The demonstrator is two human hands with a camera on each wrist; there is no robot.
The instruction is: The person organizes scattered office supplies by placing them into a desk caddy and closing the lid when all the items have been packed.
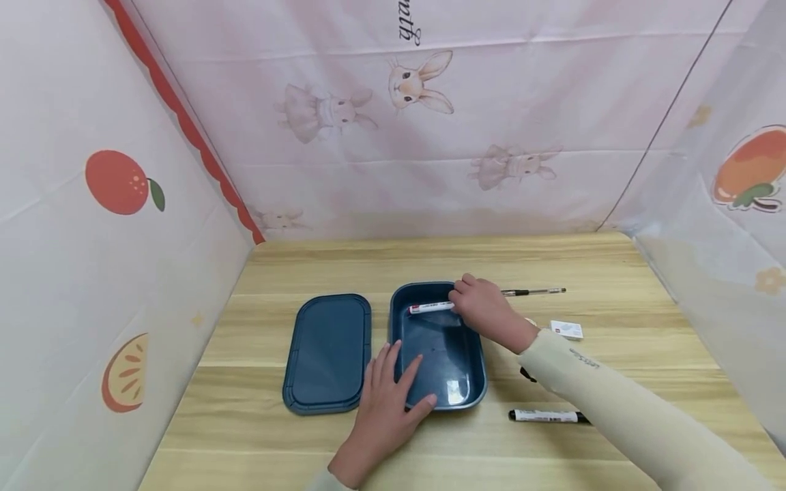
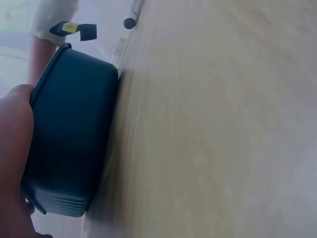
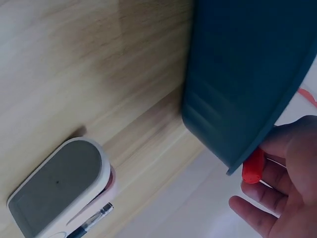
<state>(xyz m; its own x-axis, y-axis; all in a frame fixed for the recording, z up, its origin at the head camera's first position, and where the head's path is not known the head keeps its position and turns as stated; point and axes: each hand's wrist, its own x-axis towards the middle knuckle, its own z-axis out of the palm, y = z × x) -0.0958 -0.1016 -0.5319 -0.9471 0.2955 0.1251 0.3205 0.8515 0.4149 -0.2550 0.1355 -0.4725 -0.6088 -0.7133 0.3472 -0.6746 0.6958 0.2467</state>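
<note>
A dark blue plastic box (image 1: 439, 361) stands uncovered on the wooden table. Over its far end, my right hand (image 1: 483, 305) pinches a white marker (image 1: 430, 307) with red ends, which lies slanted across the inside. In the right wrist view the marker's red end (image 3: 253, 167) pokes out between the fingers beside the box rim. My left hand (image 1: 388, 402) rests at the near left corner of the box with fingers spread over the rim. From the left wrist view, the box's outer wall (image 2: 74, 114) hides most of those fingers.
Left of the box lies its flat blue lid (image 1: 328, 351). To the right are a black-capped marker (image 1: 546, 416), a clear pen (image 1: 534, 292) and a small white box (image 1: 566, 330), partly near my right sleeve. A grey-topped white object (image 3: 59, 186) shows in the right wrist view.
</note>
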